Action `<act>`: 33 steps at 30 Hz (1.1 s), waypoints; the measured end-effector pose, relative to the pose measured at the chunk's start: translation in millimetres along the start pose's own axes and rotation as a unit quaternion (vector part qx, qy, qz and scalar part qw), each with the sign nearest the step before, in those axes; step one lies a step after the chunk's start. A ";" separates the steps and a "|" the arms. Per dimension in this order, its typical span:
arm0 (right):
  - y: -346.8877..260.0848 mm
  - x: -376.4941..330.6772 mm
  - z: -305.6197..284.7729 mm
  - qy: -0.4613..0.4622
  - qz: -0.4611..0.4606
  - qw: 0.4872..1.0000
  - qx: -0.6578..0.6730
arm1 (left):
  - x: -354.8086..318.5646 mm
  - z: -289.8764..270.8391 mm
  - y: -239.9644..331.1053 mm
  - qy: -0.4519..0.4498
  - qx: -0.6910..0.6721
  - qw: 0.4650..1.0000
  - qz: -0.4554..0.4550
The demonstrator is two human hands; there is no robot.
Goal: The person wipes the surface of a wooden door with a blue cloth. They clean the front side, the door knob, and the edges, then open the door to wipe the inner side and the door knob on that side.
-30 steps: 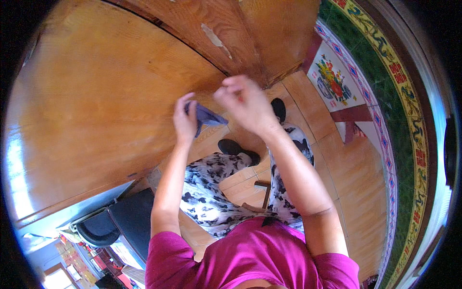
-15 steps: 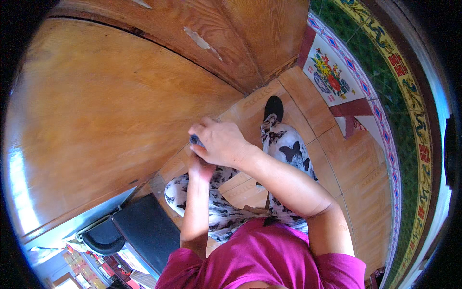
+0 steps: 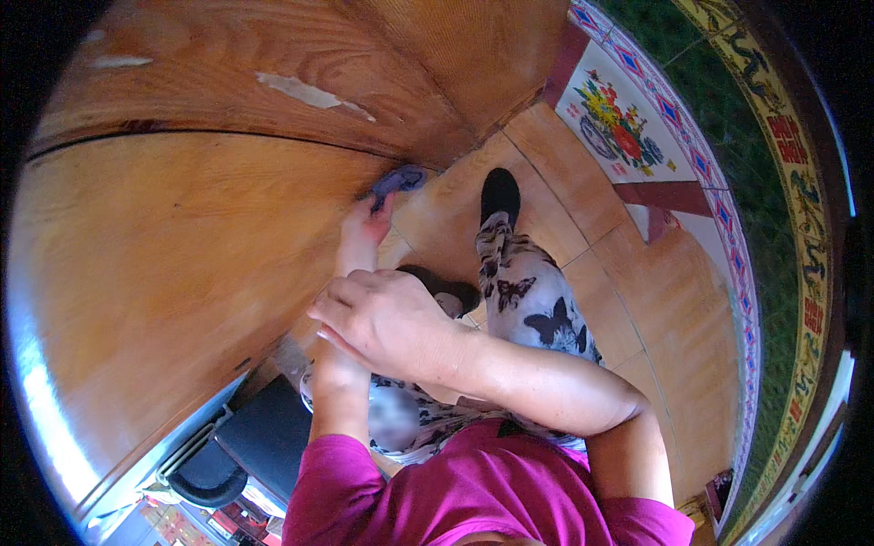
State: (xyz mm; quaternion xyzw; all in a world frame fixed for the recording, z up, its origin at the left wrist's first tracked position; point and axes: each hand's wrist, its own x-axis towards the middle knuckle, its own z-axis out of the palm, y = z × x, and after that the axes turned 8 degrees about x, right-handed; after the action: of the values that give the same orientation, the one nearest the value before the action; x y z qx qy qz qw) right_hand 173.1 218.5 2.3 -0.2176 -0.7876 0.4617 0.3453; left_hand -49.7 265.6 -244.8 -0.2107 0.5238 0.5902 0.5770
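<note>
My left hand [image 3: 369,220] reaches forward beside the wooden panel, its fingers closed on a dark blue cloth [image 3: 401,182]. The cloth is bunched and lies close to the panel's lower edge; whether it touches the wood, I cannot tell. My right hand [image 3: 387,320] crosses over and rests on my left forearm [image 3: 341,375], fingers curled around it just behind the wrist. The right fingertips are partly hidden on the far side of the forearm.
A large varnished wooden panel [image 3: 182,246] fills the left, with a darker wooden section [image 3: 273,55] having peeled patches beyond it. Tiled floor [image 3: 596,291] lies under my feet. Decorated wall tiles [image 3: 614,123] run along the right. A black padded seat [image 3: 264,441] stands at the lower left.
My left hand has moved forward with the dark blue cloth. My right hand, earlier over the left hand, is now back along the left forearm. My foot near the panel has come into view.
</note>
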 end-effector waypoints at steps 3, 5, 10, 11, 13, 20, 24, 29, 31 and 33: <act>1.9 -2.0 -6.7 0.025 0.007 1.000 0.015 | 43.3 16.9 -30.0 0.021 0.022 0.999 -0.025; 5.8 -2.6 -14.4 0.023 0.010 1.000 0.003 | 68.1 25.3 -49.4 0.027 0.034 0.999 -0.033; 8.3 0.1 -31.2 0.071 0.016 0.997 -0.009 | 112.0 26.9 -72.9 0.036 0.061 0.997 -0.031; 9.7 -1.8 -32.6 0.072 0.022 0.997 -0.010 | 113.0 18.5 -75.7 0.041 0.066 0.997 -0.031; 10.0 -3.1 -38.7 0.089 0.027 0.996 -0.013 | 109.8 15.0 -71.7 0.033 0.080 0.996 -0.021; 11.4 -3.4 -21.2 0.164 -0.026 0.986 -0.020 | 10.1 -30.7 -19.2 -0.028 0.072 0.995 0.060; 6.8 -9.1 -9.3 0.163 -0.079 0.983 -0.033 | -94.5 -20.9 41.8 -0.136 0.051 0.978 0.147; 2.3 -23.5 11.2 -0.008 -0.056 0.998 -0.027 | -271.3 36.4 109.0 -0.263 0.007 0.935 0.237; 10.5 -31.6 21.3 -0.098 -0.052 0.991 -0.070 | -320.3 72.7 106.4 -0.269 -0.036 0.948 0.166; 9.8 -32.3 27.9 -0.176 -0.033 0.980 -0.088 | -300.3 62.8 104.7 -0.310 -0.079 0.935 0.151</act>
State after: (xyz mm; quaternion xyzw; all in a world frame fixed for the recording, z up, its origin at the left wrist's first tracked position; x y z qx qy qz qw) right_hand 174.1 185.8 -26.7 -0.1365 -0.8805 0.4097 0.1954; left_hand -48.1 203.9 73.3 0.0190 0.2963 0.7462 0.5959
